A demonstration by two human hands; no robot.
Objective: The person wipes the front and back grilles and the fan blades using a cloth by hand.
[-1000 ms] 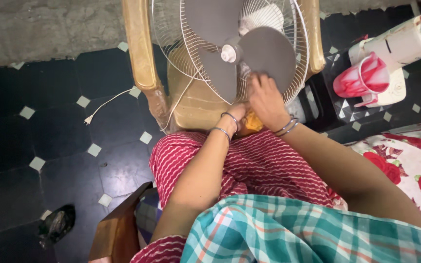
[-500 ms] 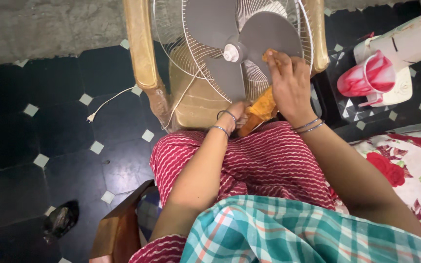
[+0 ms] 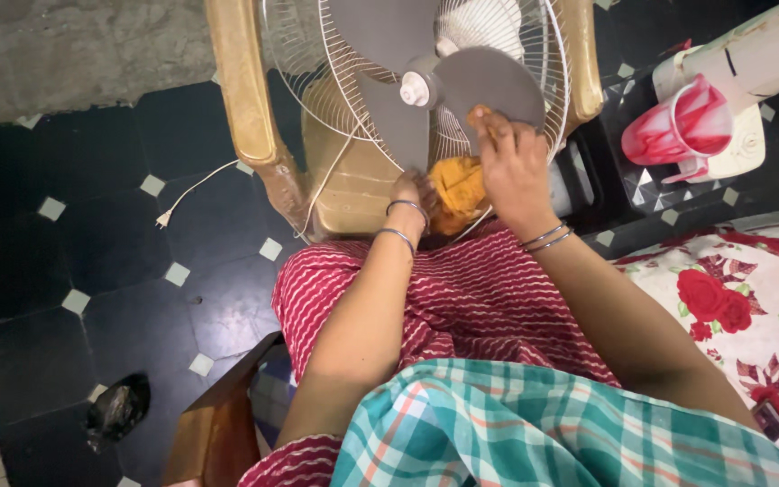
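Since half a second ago my right hand (image 3: 511,171) slides down the grey fan blade (image 3: 489,86), and the orange cloth (image 3: 457,185) bunches up into a soft wad under it, clenched in my fingers. My left hand (image 3: 410,191) grips the lower rim of the white wire fan guard (image 3: 317,81). Fan sits on a glossy tan plastic chair (image 3: 245,108), blades smooth and matte, thin white cord (image 3: 200,185) trailing over the dark tiled floor (image 3: 92,243).

One fan (image 3: 426,81), one cloth (image 3: 458,188), two hands (image 3: 513,167).
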